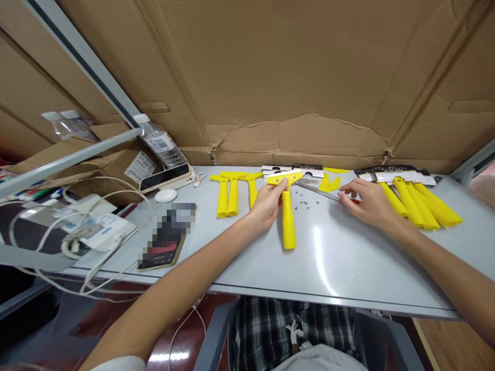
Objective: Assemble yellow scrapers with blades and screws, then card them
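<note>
My left hand (pixel 268 206) is closed around the neck of a yellow scraper (pixel 289 221), its T-shaped head toward the back and its handle pointing toward me. In my right hand (pixel 363 201) is what looks like a screwdriver (pixel 327 194), with a thin metal shaft and a bit of red at the grip. Its shaft points left toward the scraper's head; whether the tip touches is unclear. Several small screws (pixel 303 202) lie loose between my hands. Behind them are small yellow plates (pixel 329 182) and thin metal pieces (pixel 309 182).
More yellow scrapers (pixel 232 196) lie left of my hands. Carded yellow scrapers (pixel 421 203) lie at right. A phone (pixel 166 237), white cables (pixel 83 226) and a plastic bottle (pixel 162 141) occupy the left side. Cardboard (pixel 294 77) walls the table's back edge.
</note>
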A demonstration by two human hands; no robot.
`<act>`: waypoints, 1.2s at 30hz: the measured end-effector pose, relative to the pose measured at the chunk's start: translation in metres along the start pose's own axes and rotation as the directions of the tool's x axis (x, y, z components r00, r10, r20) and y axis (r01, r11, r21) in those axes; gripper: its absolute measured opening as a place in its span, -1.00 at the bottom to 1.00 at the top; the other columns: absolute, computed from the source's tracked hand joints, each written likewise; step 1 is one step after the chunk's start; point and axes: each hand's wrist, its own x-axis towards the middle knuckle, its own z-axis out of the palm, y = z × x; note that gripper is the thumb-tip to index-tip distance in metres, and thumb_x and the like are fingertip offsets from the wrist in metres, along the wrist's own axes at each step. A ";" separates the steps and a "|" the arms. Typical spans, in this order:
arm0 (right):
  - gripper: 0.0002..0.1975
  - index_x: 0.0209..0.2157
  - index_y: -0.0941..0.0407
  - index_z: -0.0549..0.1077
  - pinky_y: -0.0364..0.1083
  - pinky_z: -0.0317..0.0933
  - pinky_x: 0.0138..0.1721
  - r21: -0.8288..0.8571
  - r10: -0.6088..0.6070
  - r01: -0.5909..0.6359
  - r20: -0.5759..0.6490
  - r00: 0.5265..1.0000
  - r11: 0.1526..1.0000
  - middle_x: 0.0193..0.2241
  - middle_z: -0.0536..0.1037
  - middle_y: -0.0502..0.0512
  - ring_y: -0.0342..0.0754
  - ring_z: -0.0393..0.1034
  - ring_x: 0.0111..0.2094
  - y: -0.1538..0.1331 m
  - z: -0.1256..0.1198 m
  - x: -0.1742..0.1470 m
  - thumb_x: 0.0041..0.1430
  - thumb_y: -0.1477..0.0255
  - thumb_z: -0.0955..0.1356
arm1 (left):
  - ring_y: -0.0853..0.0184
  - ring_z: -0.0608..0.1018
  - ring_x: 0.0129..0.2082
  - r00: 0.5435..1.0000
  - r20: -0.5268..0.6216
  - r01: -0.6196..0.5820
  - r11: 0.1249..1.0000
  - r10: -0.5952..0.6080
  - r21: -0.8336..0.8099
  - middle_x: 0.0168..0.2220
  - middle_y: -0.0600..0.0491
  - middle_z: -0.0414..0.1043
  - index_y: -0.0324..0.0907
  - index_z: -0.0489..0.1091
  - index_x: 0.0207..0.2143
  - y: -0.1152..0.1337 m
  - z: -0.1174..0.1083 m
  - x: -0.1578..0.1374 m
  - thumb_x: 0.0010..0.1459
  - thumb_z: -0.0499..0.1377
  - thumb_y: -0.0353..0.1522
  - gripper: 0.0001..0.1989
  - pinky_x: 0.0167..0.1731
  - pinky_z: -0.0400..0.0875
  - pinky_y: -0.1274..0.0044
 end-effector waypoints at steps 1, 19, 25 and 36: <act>-0.59 -0.18 0.19 0.61 -0.21 0.21 -0.22 0.058 0.032 -0.034 0.026 0.999 0.998 -0.28 0.53 0.12 -0.26 0.35 -0.35 -0.015 0.001 -0.003 0.32 0.16 0.28 | 0.44 0.43 -0.43 1.000 0.015 0.000 1.000 0.000 -0.006 -0.46 0.10 0.42 -0.24 0.44 -0.49 -0.001 0.000 -0.001 -0.03 0.52 -0.19 -0.61 -0.33 0.35 0.56; -0.14 0.28 0.20 0.26 -0.26 0.19 -0.63 0.667 0.122 -0.547 0.572 0.811 0.506 -0.10 0.48 0.18 -0.29 0.34 -0.56 -0.070 0.018 -0.020 0.12 -0.03 0.46 | 0.13 0.62 0.02 0.930 0.345 -0.227 0.937 0.128 0.264 0.13 -0.15 0.55 -0.17 0.55 0.00 0.000 -0.006 -0.003 -0.02 0.48 -0.35 -0.52 0.13 0.44 0.23; -0.19 0.22 0.21 0.31 -0.25 0.19 -0.65 0.664 0.233 -0.549 0.507 0.830 0.508 -0.06 0.46 0.21 -0.32 0.33 -0.56 -0.051 0.020 -0.018 0.12 -0.04 0.46 | 0.19 0.63 -0.01 0.900 0.252 -0.434 0.687 0.355 0.582 -0.04 -0.10 0.62 -0.19 0.53 -0.10 0.033 -0.023 0.015 0.11 0.32 -0.37 -0.73 0.06 0.50 0.31; -0.19 0.19 0.22 0.31 -0.26 0.22 -0.63 0.669 0.169 -0.573 0.569 0.804 0.474 -0.18 0.48 0.15 -0.28 0.36 -0.53 -0.045 0.022 -0.014 0.10 -0.02 0.50 | 0.08 0.61 -0.05 0.909 0.160 -0.198 0.062 0.385 0.978 -0.11 -0.17 0.64 -0.22 0.56 -0.12 0.068 -0.038 0.099 0.22 0.24 -0.19 -0.69 0.06 0.41 0.31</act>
